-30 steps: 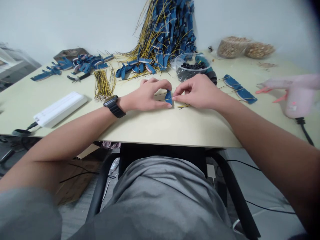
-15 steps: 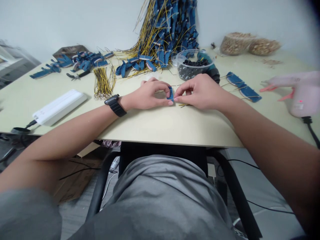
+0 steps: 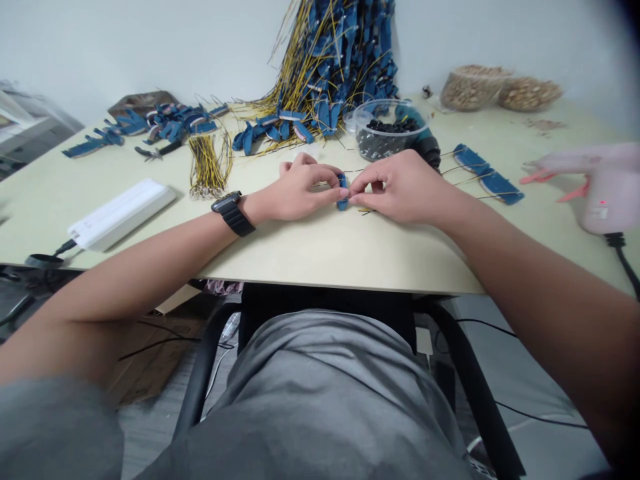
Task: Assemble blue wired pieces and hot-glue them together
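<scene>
The step in hand appears to be close fingertip work on a small blue piece (image 3: 343,205); the next move calls for a steady left grip and fine control on the right. The piece stands on edge, at or just above the worktop (image 3: 340,253); contact cannot be confirmed. The left hand (image 3: 297,191) holds it between thumb and forefinger, the thumb crossing its face. The right hand's (image 3: 400,187) fingers are drawn narrow just beside its right edge; whether they grip anything cannot be told. Short wires (image 3: 367,211) lie below the right hand.
</scene>
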Demonstrator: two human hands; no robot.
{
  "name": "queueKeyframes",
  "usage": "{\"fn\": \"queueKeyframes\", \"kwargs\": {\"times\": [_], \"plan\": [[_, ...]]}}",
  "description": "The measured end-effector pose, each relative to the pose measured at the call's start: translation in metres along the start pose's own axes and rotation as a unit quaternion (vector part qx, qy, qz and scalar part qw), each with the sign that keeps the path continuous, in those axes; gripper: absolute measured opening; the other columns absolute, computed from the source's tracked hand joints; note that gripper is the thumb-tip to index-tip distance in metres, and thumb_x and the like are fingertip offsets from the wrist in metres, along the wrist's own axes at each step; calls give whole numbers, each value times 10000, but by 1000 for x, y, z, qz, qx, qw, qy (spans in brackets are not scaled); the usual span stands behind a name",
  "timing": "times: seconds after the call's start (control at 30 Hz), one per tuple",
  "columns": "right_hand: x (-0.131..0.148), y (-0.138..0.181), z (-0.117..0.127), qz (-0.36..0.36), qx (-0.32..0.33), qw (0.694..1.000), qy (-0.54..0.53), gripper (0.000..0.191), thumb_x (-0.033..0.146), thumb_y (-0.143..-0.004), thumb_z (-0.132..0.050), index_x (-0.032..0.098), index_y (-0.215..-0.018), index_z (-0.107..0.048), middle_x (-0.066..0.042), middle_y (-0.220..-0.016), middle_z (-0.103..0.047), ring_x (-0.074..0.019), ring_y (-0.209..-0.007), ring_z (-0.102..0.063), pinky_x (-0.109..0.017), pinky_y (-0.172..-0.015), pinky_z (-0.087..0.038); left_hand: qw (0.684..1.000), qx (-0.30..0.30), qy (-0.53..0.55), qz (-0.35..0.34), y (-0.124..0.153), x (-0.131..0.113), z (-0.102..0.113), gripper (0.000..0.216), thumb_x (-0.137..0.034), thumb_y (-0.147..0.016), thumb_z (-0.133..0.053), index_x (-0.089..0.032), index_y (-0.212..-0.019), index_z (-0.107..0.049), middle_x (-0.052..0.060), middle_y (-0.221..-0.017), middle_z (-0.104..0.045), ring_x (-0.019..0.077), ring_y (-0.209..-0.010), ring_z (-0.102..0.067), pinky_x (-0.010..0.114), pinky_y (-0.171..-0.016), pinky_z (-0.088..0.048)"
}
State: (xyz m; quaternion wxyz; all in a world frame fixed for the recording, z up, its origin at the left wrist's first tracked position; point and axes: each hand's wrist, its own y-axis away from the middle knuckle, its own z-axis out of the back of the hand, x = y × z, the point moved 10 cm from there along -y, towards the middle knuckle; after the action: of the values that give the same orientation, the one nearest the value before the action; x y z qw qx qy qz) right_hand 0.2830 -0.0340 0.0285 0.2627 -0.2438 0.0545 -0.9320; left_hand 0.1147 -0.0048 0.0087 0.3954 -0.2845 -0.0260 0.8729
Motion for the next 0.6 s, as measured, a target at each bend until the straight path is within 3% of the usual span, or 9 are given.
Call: {"fn": "queueKeyframes", "kwargs": {"times": [0.23, 0.47, 0.6], "plan": [[12, 6, -2, 46, -7, 998, 34, 180, 401, -1105, -883, 355, -1154, -1049, -93, -1191, -956, -363, -1079, -808, -496, -1011, -564, 1000, -14, 8, 11, -1, 9, -4, 315, -606, -1144, -856, -300, -1180, -922, 92, -1578, -913, 468, -1535, -650, 901, -1454, -320], [26, 17, -5, 104, -38, 985, 130, 362, 341, -1214, -687, 267, -1229, -1041, -119, -1145, -951, -350, -1082, -826, -455, -902, -526, 998, -9, 0, 56, 2, 0, -1, 259, -550, -1136, -861, -296, -1148, -909, 49, -1653, -901, 486, -1626, -607, 852, -1464, -325], [28, 18, -8, 118, -41, 980, 152, 374, 264, -1203, -655, 246, -1160, -1026, -121, -1153, -958, -344, -1065, -834, -461, -888, -521, 997, -3, -4, 75, 3, -6, -1, 194, -486, -1112, -857, -297, -1110, -900, 51, -1653, -906, 502, -1626, -601, 849, -1438, -362]]}}
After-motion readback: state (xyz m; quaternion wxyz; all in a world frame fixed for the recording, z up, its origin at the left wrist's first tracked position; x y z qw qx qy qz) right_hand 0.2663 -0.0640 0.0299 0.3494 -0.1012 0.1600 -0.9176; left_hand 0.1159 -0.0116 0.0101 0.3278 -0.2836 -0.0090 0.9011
